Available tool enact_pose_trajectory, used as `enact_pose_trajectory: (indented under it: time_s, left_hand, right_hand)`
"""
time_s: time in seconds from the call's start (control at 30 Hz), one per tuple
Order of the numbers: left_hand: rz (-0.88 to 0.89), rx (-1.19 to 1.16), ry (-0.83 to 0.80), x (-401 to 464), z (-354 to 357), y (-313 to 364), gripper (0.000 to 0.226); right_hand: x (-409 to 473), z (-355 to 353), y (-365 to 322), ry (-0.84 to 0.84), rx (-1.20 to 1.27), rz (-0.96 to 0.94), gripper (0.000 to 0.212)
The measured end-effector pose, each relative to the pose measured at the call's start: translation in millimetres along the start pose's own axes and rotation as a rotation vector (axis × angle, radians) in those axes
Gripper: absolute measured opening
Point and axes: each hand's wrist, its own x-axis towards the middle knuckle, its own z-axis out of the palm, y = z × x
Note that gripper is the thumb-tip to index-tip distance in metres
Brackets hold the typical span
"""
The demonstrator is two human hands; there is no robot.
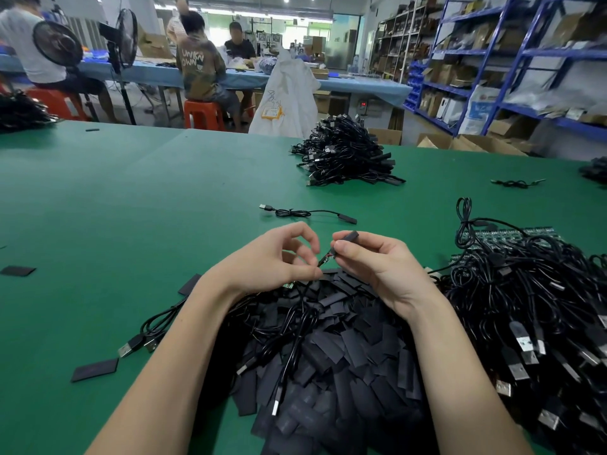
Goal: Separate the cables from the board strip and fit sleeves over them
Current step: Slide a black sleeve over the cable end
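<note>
My left hand (pixel 276 257) pinches the thin black cable (pixel 323 261) just behind its small board end, above a heap of flat black sleeves (pixel 328 349). My right hand (pixel 377 261) holds a black sleeve (pixel 348 238) between thumb and fingers, its open end meeting the cable's tip. The cable trails down over the sleeve heap to a USB plug (pixel 276 405). To the right lies a tangle of USB cables (pixel 525 307) still joined to green board strips (pixel 512 234).
One sleeved cable (pixel 305 213) lies on the green table (pixel 131 198) beyond my hands, and a pile of cables (pixel 345 156) stands farther back. Loose sleeves (pixel 95 369) lie at left. People sit at a blue bench behind; shelving at right.
</note>
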Motion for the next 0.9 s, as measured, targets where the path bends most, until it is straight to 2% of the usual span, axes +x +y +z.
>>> enact_pose_trajectory:
  time_s: [0.07,0.2,0.4,0.6,0.7,0.9]
  left_hand:
    - [0.012,0.064,0.010,0,0,2,0.018]
    - [0.056,0.050,0.106,2,7,6,0.010]
    - [0.208,0.001,0.267,9,18,15,0.013]
    - [0.240,-0.011,0.243,10,24,11,0.012]
    - [0.268,-0.034,0.289,10,26,11,0.016]
    - [0.337,0.049,0.360,11,31,10,0.006]
  right_hand:
    - [1,1,0,0.028,0.022,0.009,0.021]
    - [1,3,-6,0.069,0.067,-0.005,0.016]
    - [0,1,-15,0.104,0.119,-0.063,0.012]
    - [0,-2,-14,0.147,0.204,-0.067,0.025]
    - [0,-1,-14,0.139,0.224,-0.059,0.024]
    - [-1,0,-14,0.110,0.149,-0.045,0.014]
